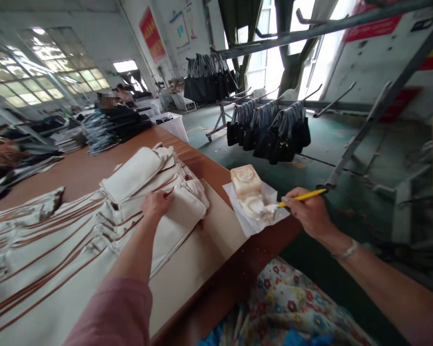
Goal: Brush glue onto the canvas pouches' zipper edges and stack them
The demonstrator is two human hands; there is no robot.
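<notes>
My right hand [308, 209] is closed around a yellow-handled brush [312, 194]. The brush's tip rests in a white, paste-like glue beside a yellowed square container [246, 180], both on a sheet of white paper [243, 218] at the table's corner. My left hand [156, 203] is closed, its fingertips pinching the edge of a white bag piece [182, 211] in the near stack. The exact grip is partly hidden by the hand. Several white bag pieces with brown edges [72, 245] lie overlapped in rows to the left.
The brown table [202, 161] runs away to the far left, with piles of dark and grey pieces [119, 122] on it. Black bags [286, 137] hang from a metal rack [361, 134] at right. A white bin [173, 126] stands beyond the table; people sit farther back.
</notes>
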